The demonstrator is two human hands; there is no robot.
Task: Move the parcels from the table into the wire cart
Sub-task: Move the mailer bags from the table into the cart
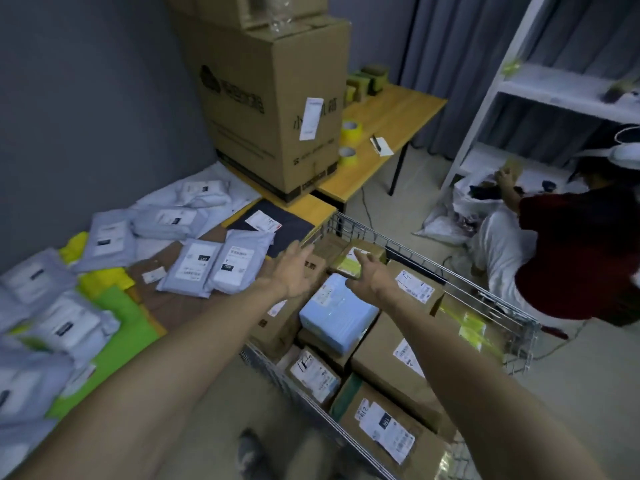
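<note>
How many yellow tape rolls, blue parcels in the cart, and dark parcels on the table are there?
Yellow tape rolls: 2
Blue parcels in the wire cart: 1
Dark parcels: 1
Total: 4

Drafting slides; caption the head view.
Left hand and right hand reach toward a small brown cardboard box in a wire cart.
</note>
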